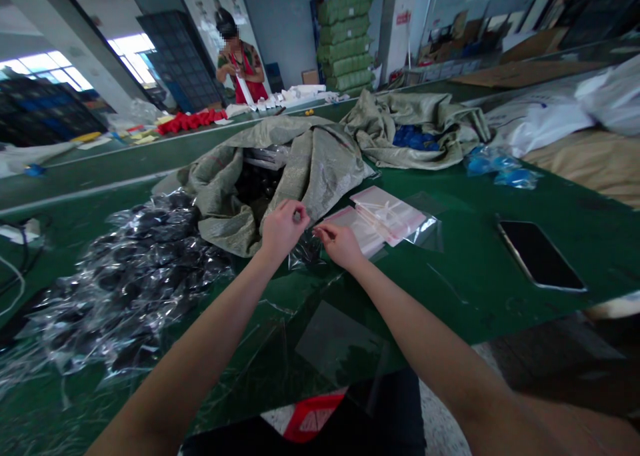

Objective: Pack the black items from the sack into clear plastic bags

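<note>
Fingers of the left hand (285, 231) curl toward the thumb, whether closed I can't tell; the right hand's (342, 245) press together, on what I can't make out. Just below both sits a dark bagged piece (306, 252), partly hidden. Beyond them, the sack's (325, 159) dark contents (256, 184) blur into shadow.

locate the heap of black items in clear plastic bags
The heap lies at the head view's left, on the green tabletop, beside the grey-green woven sack.
</note>
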Action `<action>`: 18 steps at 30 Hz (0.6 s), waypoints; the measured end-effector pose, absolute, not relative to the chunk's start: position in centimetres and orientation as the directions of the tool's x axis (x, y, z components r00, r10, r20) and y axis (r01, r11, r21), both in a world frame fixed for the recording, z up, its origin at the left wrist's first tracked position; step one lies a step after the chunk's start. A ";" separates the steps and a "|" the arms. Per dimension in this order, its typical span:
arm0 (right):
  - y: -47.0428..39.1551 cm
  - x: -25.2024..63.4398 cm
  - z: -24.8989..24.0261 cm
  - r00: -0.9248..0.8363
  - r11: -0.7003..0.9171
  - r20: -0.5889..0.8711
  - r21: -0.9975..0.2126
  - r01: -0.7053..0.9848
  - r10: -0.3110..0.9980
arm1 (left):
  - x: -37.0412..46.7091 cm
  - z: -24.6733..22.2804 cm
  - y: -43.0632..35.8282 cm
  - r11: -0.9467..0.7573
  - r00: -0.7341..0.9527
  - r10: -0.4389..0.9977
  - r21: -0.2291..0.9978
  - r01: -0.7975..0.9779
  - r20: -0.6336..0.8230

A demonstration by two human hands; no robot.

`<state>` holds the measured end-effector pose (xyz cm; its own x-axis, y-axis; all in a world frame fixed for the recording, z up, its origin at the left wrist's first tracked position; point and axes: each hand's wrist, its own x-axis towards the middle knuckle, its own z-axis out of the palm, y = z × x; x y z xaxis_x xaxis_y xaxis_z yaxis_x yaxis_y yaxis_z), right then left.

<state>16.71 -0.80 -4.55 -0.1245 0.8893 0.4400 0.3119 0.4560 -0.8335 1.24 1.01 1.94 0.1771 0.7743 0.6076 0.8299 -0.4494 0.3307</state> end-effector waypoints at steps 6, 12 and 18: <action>-0.1 15.9 -5.6 -0.033 0.189 0.192 -0.978 -0.084 0.981 | -2.0 2.7 2.8 -0.237 -0.319 0.921 0.971 -0.009 0.222; -0.2 15.9 -5.4 -0.056 0.101 0.110 -0.983 -0.150 0.992 | -7.5 3.8 1.0 -0.130 -0.298 0.952 0.977 -0.171 0.075; -0.2 16.1 -4.9 -0.069 0.070 0.081 -0.987 -0.142 0.994 | -7.2 1.3 -2.4 0.087 -0.024 0.996 0.979 0.183 -0.084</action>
<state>16.10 -0.23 -4.87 -0.0685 0.9944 0.0807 -0.1420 0.0703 -0.9874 -7.20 -2.37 1.28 -0.0239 0.9962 -0.0843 0.1826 0.0873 0.9793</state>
